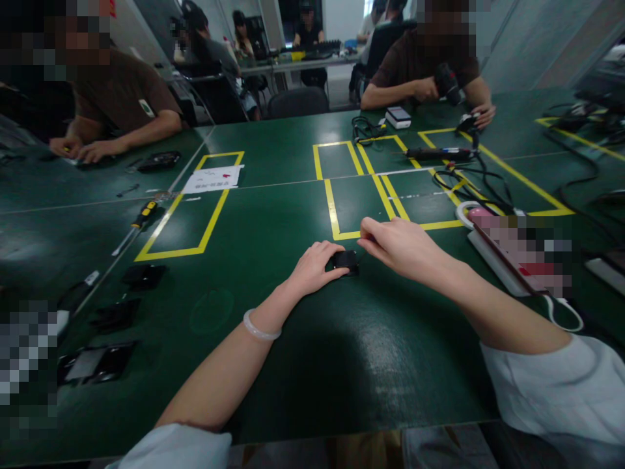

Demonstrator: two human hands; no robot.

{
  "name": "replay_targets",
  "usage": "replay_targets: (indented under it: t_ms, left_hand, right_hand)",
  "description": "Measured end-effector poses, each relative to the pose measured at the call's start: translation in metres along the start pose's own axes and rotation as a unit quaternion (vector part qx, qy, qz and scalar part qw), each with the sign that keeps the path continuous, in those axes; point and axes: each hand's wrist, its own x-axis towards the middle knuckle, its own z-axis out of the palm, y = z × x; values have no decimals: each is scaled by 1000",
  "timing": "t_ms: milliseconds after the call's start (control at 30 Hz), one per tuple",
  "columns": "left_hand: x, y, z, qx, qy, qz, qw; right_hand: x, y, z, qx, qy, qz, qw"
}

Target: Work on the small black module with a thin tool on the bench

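My left hand (317, 267), with a pale bracelet at the wrist, grips a small black box-shaped part (346, 261) between thumb and fingers. The part rests on the green tabletop in front of me. Just to its right, my right hand (393, 244) is closed in a pinch, its fingertips close to the part. Whatever the pinch holds, if anything, is too small and dark to make out.
Black parts (144, 275) lie at left, near a yellow-black screwdriver (146, 213). A white sheet (213, 179) lies within yellow tape. Cables (481, 189), a black pen-shaped tool (439, 154) and a pink-white object (508, 251) are at right. Two co-workers sit opposite, one holding a drill (448, 85).
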Motion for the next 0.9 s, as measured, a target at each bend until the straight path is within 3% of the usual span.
replay_targets:
  t_ms: [267, 500, 900]
  left_hand:
    - [0, 0, -1, -4, 4, 3, 1000]
    - [0, -1, 0, 1, 2, 5, 1000]
    - [0, 0, 0, 0, 1, 6, 1000]
  right_hand:
    - [-1, 1, 1, 32, 9, -3, 999]
    - [-1, -4, 0, -23, -1, 8, 1000]
    - [-2, -7, -3, -12, 1, 9, 1000]
